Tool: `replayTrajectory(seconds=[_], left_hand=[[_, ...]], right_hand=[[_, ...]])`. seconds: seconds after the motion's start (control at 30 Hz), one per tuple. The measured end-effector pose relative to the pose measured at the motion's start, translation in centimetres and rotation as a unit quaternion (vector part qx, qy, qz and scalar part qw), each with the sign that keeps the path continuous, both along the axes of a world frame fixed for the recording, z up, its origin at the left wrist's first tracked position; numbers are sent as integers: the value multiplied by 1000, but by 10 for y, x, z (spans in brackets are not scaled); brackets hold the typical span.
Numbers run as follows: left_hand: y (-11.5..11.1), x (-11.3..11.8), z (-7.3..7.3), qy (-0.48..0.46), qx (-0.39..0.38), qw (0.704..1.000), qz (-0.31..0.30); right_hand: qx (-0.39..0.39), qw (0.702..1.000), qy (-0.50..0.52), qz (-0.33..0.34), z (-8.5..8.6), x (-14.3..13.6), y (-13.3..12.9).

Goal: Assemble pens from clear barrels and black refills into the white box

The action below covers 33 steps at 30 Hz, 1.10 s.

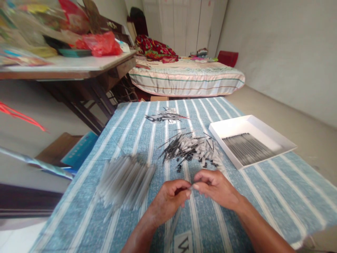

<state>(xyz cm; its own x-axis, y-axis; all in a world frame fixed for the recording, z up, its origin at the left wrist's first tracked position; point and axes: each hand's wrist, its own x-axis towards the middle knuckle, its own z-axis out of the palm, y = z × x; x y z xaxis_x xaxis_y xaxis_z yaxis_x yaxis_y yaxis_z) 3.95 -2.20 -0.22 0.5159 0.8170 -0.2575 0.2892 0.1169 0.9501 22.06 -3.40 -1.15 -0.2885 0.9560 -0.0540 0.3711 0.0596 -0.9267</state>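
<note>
A slim grey tube (pixel 175 222) is held by two bare hands over a tablecloth striped in blue and white (pixel 126 131). The tube is pinched near its upper end by the left hand (pixel 171 196), thumb and fingers closed on it, with the lower length slanted down toward the near edge, where it is blurred. The tip is gripped by the right hand (pixel 217 188), its thumb and forefinger pressed together just beside the left fingertips. Whether one piece or two joined pieces are held there cannot be told, as the spot is mostly covered by the fingers.

To the left of the hands, a stack of pale grey tubes (pixel 126 181) is laid side by side on the cloth. Just beyond the hands, a loose heap of small black, white and grey parts (pixel 192 147) is spread, with a smaller pile of thin pieces (pixel 165 116) set farther off. At the right, a row of slender grey sticks (pixel 247 148) is lined up inside a shallow white box (pixel 263 136). Near the bottom edge, a white label (pixel 183 242) with black lettering is partly seen.

In the background, a red patterned blanket (pixel 158 48) is bunched on a bed (pixel 184 79). At the left, a side table (pixel 105 62) is crowded with plastic bags, a red bag (pixel 102 44) among them.
</note>
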Motion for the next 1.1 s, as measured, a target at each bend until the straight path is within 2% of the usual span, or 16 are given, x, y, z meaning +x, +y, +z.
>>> replayTrajectory(seconds=[0.17, 0.37, 0.5, 0.67, 0.9, 1.0, 1.1], left_hand=[[0, 0, -1, 4, 1, 1000, -2], [-1, 0, -5, 22, 17, 1000, -11], [-1, 0, -7, 52, 91, 994, -17], [3, -5, -3, 105, 209, 971, -52], [8, -15, -2, 151, 265, 948, -94], [8, -14, -1, 152, 282, 943, -93], [9, -14, 0, 139, 296, 943, -65]], right_hand=[[11, 999, -26, -17, 0, 1, 0], [-14, 1000, 8, 3, -3, 0, -1], [-27, 999, 15, -19, -5, -4, -1], [-17, 997, 56, -51, -2, -7, -2], [16, 996, 26, -80, 2, -10, -2], [31, 996, 11, -77, 3, -10, -2], [40, 996, 8, -75, 2, 3, -1]])
